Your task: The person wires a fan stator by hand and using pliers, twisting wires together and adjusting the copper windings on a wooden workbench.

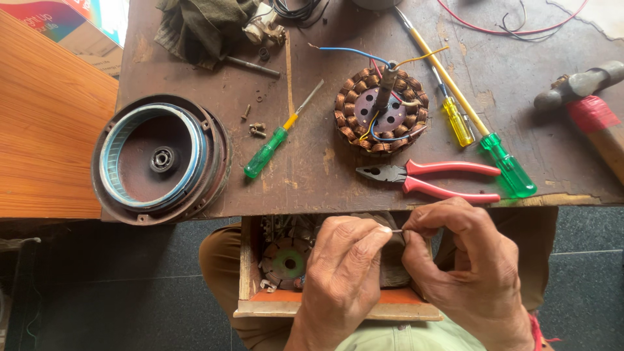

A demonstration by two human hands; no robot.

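My left hand (344,266) and my right hand (465,260) meet over an open wooden drawer (250,273) below the table edge. Between their fingertips they pinch a thin, short metal pin or wire (396,231). Both hands have fingers curled around it. On the brown worktable (312,175) above lie red-handled pliers (432,177) and a copper-wound stator (382,118) with coloured wires and a shaft standing up from it.
A round motor housing (161,159) sits at the table's left. Three screwdrivers lie about: green-handled (266,151), yellow-handled (457,120), long green-handled (507,166). A hammer (585,97) lies far right, loose screws (256,129) near the middle, a cloth (201,26) at the back. The drawer holds small parts.
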